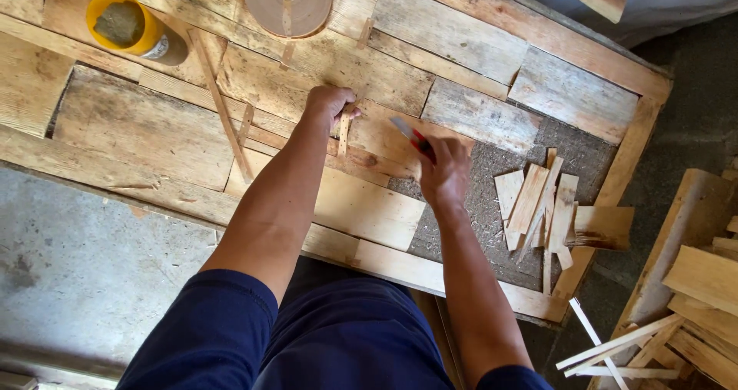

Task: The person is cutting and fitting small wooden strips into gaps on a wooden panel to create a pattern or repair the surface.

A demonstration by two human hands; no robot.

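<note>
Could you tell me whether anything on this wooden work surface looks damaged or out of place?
Yes: the plank work surface has a patch with no boards at its right, where a rough grey underlayer shows. Loose wood offcuts lie heaped across that patch at mixed angles. More strips lie scattered on the floor.

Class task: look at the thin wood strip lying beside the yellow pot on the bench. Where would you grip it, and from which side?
Probably pinch the long thin strip near its middle, across its narrow width, coming from above. It lies flat on the plank bench, slanting away from the yellow pot, with bare wood on both sides for fingertips.
</note>
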